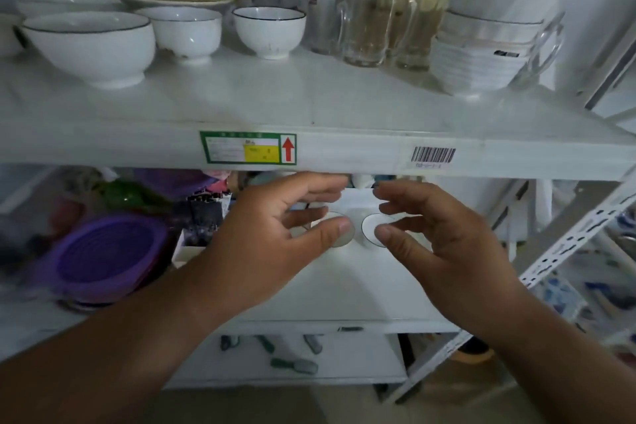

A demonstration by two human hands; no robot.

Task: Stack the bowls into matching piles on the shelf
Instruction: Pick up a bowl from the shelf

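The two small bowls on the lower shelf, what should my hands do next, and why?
Probably lower each hand onto the bowl beneath it and take a grip. The left hand and right hand hang open over the left small bowl and right small bowl, which stand side by side, unstacked.

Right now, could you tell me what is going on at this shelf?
A person is sorting bowls on a white metal shelf unit. Both hands are held below the upper shelf, the left hand and right hand with fingers loosely curved and no grip on anything. On the upper shelf, three white bowls with dark rims stand singly: a large one and two small ones. A stack of white bowls stands at the right.
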